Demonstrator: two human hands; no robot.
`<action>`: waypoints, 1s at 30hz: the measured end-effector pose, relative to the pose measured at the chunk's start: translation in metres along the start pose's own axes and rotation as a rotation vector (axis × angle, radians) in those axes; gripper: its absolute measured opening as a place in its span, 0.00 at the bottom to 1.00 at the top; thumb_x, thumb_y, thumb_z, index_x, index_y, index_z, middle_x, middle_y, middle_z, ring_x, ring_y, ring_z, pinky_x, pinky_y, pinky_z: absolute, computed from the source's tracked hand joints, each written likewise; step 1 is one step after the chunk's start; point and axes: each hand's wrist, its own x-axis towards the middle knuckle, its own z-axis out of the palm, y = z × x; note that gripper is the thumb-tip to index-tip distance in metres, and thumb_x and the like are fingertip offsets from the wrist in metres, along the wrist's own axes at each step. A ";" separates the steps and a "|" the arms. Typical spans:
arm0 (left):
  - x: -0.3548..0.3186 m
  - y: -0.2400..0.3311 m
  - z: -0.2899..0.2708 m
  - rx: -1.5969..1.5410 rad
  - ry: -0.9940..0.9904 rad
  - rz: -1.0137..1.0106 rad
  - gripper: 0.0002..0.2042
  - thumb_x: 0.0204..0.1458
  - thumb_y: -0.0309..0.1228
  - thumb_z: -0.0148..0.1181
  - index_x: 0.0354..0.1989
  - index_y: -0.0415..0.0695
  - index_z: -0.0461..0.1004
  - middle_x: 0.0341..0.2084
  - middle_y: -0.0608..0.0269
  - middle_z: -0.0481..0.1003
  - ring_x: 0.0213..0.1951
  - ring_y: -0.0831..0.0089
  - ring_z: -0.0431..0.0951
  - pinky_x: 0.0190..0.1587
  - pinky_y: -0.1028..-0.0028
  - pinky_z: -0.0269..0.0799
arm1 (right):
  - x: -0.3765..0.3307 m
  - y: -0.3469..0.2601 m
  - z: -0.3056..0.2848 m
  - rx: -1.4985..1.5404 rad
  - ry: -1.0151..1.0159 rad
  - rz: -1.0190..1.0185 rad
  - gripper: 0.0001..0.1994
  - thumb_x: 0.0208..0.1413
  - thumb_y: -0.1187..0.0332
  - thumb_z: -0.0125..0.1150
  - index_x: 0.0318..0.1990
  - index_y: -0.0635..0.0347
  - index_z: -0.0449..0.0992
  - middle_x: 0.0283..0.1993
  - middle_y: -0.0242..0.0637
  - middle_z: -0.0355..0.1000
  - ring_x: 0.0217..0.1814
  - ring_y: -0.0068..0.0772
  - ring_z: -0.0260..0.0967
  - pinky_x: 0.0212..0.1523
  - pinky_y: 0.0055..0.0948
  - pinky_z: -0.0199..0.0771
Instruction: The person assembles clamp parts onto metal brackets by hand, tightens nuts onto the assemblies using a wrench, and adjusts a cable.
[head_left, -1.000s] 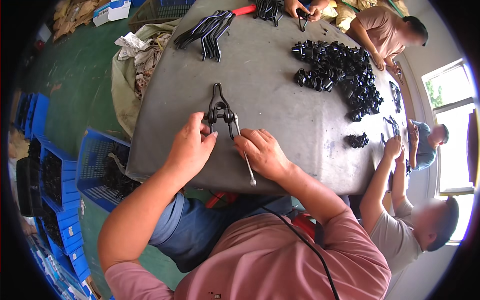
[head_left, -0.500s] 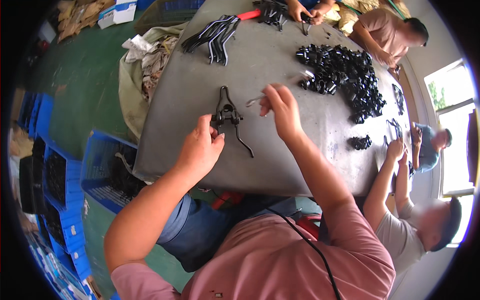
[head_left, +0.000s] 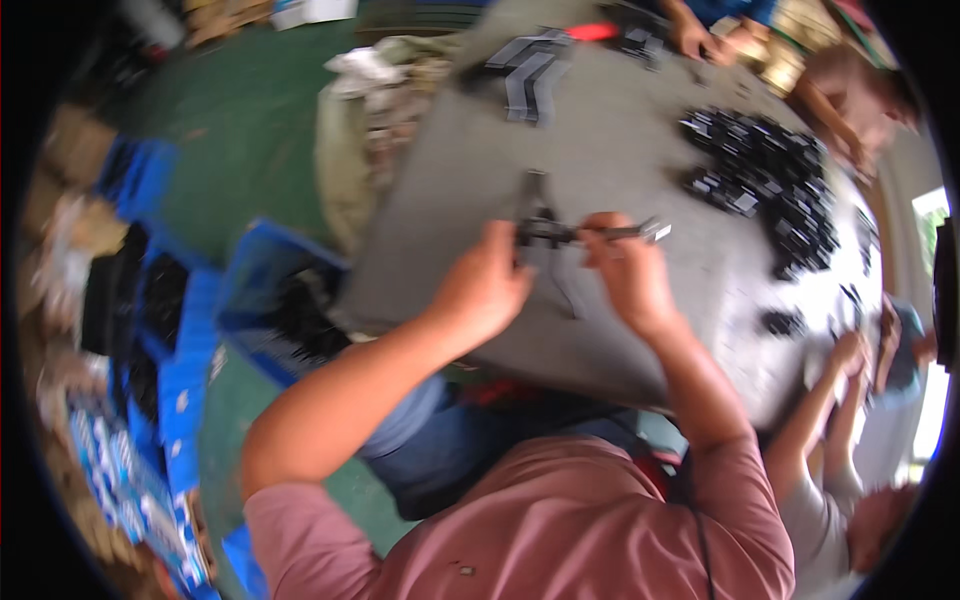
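Both hands (left (head_left: 485, 290), right (head_left: 628, 278)) grip a black metal tool (head_left: 537, 225) over the grey table (head_left: 620, 130).

White box (head_left: 312, 10) top left

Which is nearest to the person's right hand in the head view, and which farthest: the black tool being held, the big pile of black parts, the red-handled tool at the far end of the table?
From the right hand:
1. Black tool: touching it, just to its left, also held by the left hand.
2. Pile of black parts: to the right, further up the table.
3. Red-handled tool: at the far edge, farthest.
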 end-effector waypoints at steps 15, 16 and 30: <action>0.002 -0.012 -0.002 -0.543 0.104 -0.241 0.21 0.58 0.26 0.57 0.59 0.35 0.64 0.32 0.59 0.76 0.30 0.72 0.77 0.31 0.71 0.74 | 0.039 0.082 -0.026 0.217 0.110 0.288 0.19 0.68 0.55 0.54 0.30 0.60 0.72 0.22 0.30 0.66 0.23 0.25 0.59 0.26 0.30 0.58; -0.002 -0.021 -0.021 -0.613 0.180 -0.232 0.21 0.57 0.26 0.56 0.59 0.37 0.65 0.32 0.60 0.75 0.31 0.74 0.75 0.33 0.72 0.73 | 0.028 0.080 -0.039 0.069 0.039 0.215 0.18 0.66 0.56 0.56 0.29 0.62 0.73 0.22 0.35 0.68 0.23 0.31 0.62 0.28 0.35 0.62; -0.181 -0.255 -0.175 -0.271 0.998 -0.780 0.31 0.54 0.29 0.65 0.66 0.31 0.64 0.59 0.46 0.73 0.60 0.59 0.73 0.64 0.62 0.66 | -0.061 0.090 -0.109 -0.606 0.003 0.128 0.10 0.58 0.64 0.66 0.41 0.58 0.73 0.37 0.44 0.77 0.37 0.52 0.75 0.43 0.48 0.70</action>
